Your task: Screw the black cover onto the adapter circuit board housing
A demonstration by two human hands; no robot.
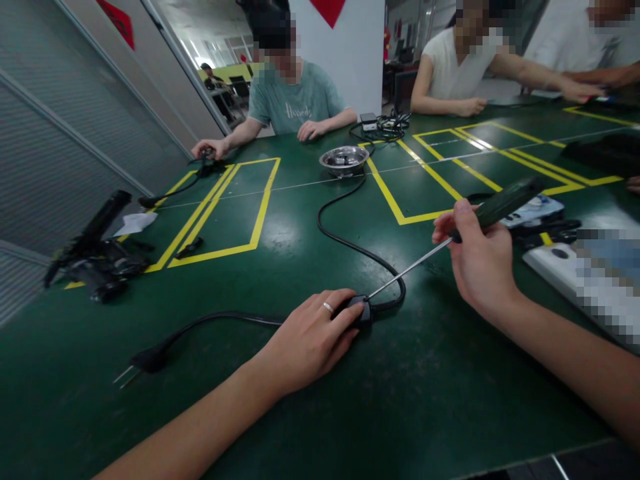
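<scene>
My left hand (313, 337), with a ring on one finger, is closed over a small black box (366, 312) set in a power cord and holds it down on the green table. My right hand (483, 267) grips a screwdriver (513, 203) by its dark green handle. The thin metal shaft slants down to the left, its tip at the top of the box. Whether the tip sits in a screw is too small to tell. The black cord (345, 241) curves away from the box, and its two-pin plug (150, 360) lies at the left.
A metal bowl (325, 165) with small dark parts stands mid-table, near coiled cables (395, 125). Black parts (107, 263) and white paper (135, 223) lie left. On the right are a flat blue-and-white item (537, 210) and a white slab (565, 280). Several people sit across.
</scene>
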